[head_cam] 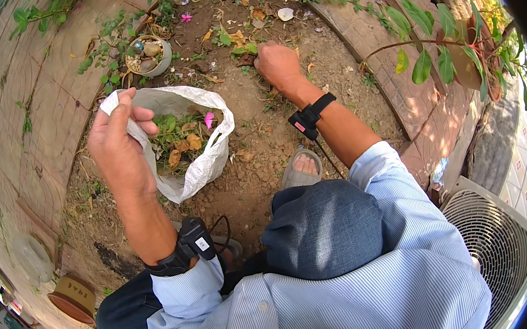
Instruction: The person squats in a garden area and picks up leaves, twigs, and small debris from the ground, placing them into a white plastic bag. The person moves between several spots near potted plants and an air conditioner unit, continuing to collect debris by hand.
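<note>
My left hand [122,137] grips the rim of a white plastic bag [215,155] between thumb and fingers. The bag stands with its mouth wide, holding pulled green weeds [168,134], brown dry leaves [187,144] and a pink petal [209,120]. My right hand [277,64] is at the soil beyond the bag, to its right, with the fingers curled down beside yellow-green leaves [249,48]. The fingertips are hidden behind the hand, so whether they hold anything does not show.
A round pot of pebbles [167,60] stands just beyond the bag. White shell-like pieces [285,14] lie on the soil. Paving [352,40] borders the bed. A leafy branch [419,44] reaches in from the right. A fan-grilled unit [493,230] is at lower right, a brown pot [74,298] at lower left.
</note>
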The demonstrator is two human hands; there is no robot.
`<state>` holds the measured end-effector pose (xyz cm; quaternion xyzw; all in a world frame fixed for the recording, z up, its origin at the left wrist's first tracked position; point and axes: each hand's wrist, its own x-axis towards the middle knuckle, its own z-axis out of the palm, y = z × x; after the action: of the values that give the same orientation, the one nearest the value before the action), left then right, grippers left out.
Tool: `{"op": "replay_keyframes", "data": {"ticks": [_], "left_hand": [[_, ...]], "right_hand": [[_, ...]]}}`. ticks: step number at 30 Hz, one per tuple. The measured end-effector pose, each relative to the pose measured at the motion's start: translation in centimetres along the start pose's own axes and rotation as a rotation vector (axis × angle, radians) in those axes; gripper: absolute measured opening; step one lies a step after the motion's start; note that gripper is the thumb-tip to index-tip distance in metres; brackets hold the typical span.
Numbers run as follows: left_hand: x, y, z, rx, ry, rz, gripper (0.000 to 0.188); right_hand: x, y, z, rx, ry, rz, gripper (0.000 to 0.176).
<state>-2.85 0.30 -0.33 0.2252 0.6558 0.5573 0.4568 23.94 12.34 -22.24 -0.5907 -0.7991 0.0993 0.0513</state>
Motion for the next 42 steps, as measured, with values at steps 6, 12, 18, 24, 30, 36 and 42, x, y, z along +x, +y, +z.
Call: {"op": "replay_keyframes", "data": {"ticks": [6, 12, 18, 24, 30, 36, 42], "left_hand": [[-0.4, 0.1, 0.1, -0.005, -0.007, -0.002, 0.030], [-0.7, 0.6, 0.2, -0.008, -0.004, 0.006, 0.029], [-0.4, 0.4, 0.1, -0.018, -0.015, 0.004, 0.029], [0.2, -0.3, 0.5, -0.058, -0.038, -0.013, 0.028], [0.7, -0.7, 0.5, -0.080, -0.039, -0.029, 0.028], [0.7, -0.8, 0.4, -0.089, -0.043, -0.028, 0.028], [0.6, -0.7, 0.6, -0.082, -0.053, -0.015, 0.027]], "right_hand": [[1.2, -1.4, -0.7, -0.208, -0.207, -0.138, 0.010], [3.0, -1.5, -1.6, -0.235, -0.373, -0.257, 0.015], [3.8, 0.2, -2.4, -0.046, -0.414, -0.051, 0.020], [3.4, 2.2, -2.5, 0.071, -0.392, -0.068, 0.021], [1.6, 3.1, -2.2, 0.281, -0.293, 0.084, 0.040], [0.6, 1.8, -2.2, 0.038, -0.265, -0.001, 0.039], [1.8, 2.1, -0.5, -0.021, -0.340, -0.109, 0.039]]}}
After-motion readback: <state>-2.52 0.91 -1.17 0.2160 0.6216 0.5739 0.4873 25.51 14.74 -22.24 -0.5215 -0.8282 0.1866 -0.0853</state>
